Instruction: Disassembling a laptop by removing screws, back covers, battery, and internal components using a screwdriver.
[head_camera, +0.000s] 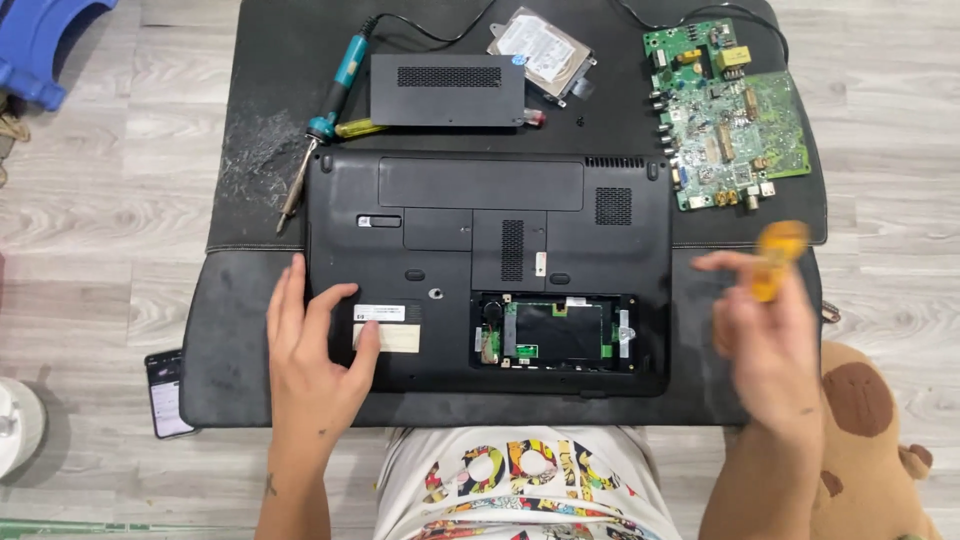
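- The left hand is lying flat and unclenched on the underside of the black laptop, fingers spread near its left edge, thumb touching a pale rectangular label — it is pressing, not gripping.
- The right hand is hovering blurred just off the laptop's right edge, fingers closing around the yellow handle of a screwdriver.
- The laptop is sitting upside down on a dark mat in front of the person, one bay uncovered with a green board showing inside.
- To work well here, I judge the flat palm should be holding the case steady while the tool is coming straight down onto a screw — no slanting.
- A small white sticker is sitting above the open bay.
- Beyond the laptop a black cover panel, a hard drive with a white label, a teal-handled soldering iron and a green circuit board are lying.
- A phone is resting on the floor, left of the mat.
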